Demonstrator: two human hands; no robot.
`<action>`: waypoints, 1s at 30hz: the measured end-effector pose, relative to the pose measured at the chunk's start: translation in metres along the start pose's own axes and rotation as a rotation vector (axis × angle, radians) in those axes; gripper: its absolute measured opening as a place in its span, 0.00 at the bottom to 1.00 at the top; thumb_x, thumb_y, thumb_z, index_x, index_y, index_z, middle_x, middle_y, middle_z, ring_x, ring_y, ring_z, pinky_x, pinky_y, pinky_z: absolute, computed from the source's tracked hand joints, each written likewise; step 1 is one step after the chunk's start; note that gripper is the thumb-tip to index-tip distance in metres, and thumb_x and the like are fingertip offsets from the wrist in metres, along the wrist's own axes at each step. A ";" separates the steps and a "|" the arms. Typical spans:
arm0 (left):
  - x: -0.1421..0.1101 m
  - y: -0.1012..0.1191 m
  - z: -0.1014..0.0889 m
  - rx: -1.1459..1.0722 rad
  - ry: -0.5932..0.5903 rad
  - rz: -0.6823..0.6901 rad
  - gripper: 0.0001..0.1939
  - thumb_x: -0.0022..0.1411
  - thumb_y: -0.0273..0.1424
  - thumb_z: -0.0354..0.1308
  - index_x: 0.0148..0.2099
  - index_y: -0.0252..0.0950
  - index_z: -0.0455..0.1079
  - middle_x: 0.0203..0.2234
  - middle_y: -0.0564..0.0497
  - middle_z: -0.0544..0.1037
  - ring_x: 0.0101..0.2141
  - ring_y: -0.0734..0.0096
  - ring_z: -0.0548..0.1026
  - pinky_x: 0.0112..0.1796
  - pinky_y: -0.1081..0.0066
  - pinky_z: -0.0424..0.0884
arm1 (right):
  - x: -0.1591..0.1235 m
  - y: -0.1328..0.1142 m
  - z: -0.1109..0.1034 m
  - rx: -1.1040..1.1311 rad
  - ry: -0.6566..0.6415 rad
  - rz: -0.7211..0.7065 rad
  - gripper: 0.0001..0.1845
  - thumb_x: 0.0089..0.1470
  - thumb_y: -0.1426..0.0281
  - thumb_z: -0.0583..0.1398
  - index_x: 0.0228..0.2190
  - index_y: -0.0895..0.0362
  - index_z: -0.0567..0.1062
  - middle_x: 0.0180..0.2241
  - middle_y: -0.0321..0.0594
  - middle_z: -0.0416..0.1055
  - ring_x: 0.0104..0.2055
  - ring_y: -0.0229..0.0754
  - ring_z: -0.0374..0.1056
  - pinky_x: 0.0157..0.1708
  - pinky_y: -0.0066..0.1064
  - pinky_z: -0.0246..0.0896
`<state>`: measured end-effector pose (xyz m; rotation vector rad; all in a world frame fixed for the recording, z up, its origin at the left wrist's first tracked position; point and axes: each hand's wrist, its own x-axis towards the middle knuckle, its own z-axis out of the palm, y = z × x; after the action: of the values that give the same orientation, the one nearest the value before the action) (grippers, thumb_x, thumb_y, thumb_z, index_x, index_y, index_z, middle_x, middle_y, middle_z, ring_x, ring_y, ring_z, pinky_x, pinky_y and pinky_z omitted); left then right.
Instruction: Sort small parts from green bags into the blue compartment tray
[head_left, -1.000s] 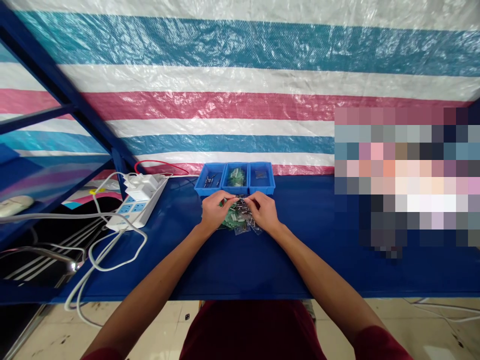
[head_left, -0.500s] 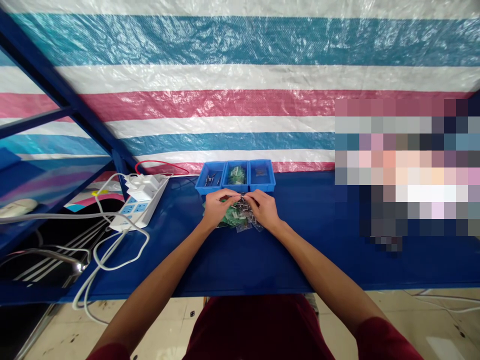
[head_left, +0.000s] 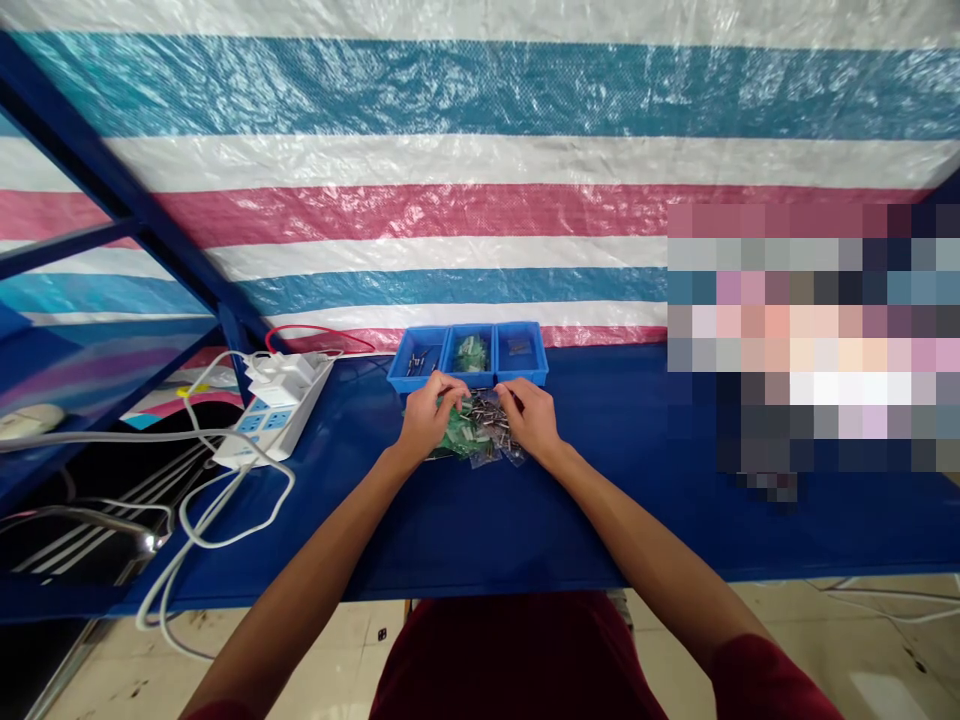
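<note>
A mixed pile lies on the blue table: green pieces [head_left: 459,437] on its left, small dark metal parts [head_left: 491,412] on its right, and small clear plastic bags [head_left: 486,456] at its near edge. At the pile's left side is my left hand [head_left: 429,418], its thumb and fingertips drawn together in a pinch. My right hand [head_left: 531,418] is over the right side, fingers curled and thumb against them. Anything between the fingertips of either hand is too small to make out. The two hands are a short way apart.
Behind the pile stand three blue bins: the left bin [head_left: 401,372] with a few metal pins, the middle bin [head_left: 472,376] with green pieces, the right bin [head_left: 531,366] with small flat pieces. A white power strip [head_left: 289,425] and loose cables [head_left: 196,500] lie left. A blurred-out area covers the right.
My hands were together over the pile; now they have parted, the left hand moving slightly left. More of the metal parts shows between them. The view has shifted slightly.
</note>
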<state>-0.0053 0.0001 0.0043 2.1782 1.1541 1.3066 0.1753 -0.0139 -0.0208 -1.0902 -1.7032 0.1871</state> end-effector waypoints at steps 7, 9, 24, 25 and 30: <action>0.002 -0.002 0.000 0.090 0.009 0.156 0.13 0.64 0.39 0.53 0.35 0.37 0.74 0.29 0.50 0.78 0.29 0.71 0.75 0.34 0.73 0.69 | 0.001 -0.001 -0.002 0.004 -0.010 0.009 0.20 0.64 0.62 0.48 0.32 0.58 0.75 0.26 0.40 0.72 0.29 0.38 0.66 0.30 0.29 0.59; 0.001 -0.003 0.002 0.080 0.044 0.112 0.13 0.62 0.41 0.56 0.36 0.37 0.74 0.27 0.51 0.78 0.27 0.72 0.74 0.32 0.73 0.70 | 0.001 -0.001 -0.003 0.012 -0.019 0.010 0.19 0.64 0.62 0.49 0.33 0.57 0.76 0.27 0.41 0.72 0.28 0.38 0.66 0.31 0.29 0.60; -0.002 -0.002 0.006 -0.041 -0.059 -0.033 0.12 0.59 0.40 0.58 0.39 0.37 0.69 0.19 0.57 0.75 0.22 0.74 0.74 0.28 0.76 0.69 | 0.000 0.000 -0.001 0.093 -0.153 -0.090 0.15 0.62 0.62 0.53 0.37 0.57 0.76 0.30 0.41 0.72 0.30 0.37 0.67 0.32 0.27 0.62; -0.002 -0.002 0.005 -0.041 -0.068 -0.027 0.12 0.60 0.40 0.58 0.39 0.37 0.70 0.19 0.57 0.76 0.22 0.74 0.74 0.28 0.75 0.69 | 0.000 0.000 -0.001 0.089 -0.159 -0.087 0.15 0.62 0.62 0.52 0.37 0.56 0.76 0.30 0.41 0.72 0.30 0.38 0.67 0.33 0.27 0.62; 0.000 -0.001 0.002 0.007 -0.051 0.004 0.12 0.61 0.39 0.57 0.41 0.37 0.75 0.30 0.51 0.81 0.30 0.69 0.78 0.33 0.73 0.72 | -0.001 0.000 -0.001 0.092 -0.060 -0.065 0.15 0.63 0.64 0.51 0.34 0.56 0.75 0.30 0.41 0.73 0.32 0.39 0.69 0.35 0.29 0.63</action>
<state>-0.0041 0.0010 0.0027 2.2063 1.1371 1.2429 0.1760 -0.0148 -0.0205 -0.9688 -1.7635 0.2563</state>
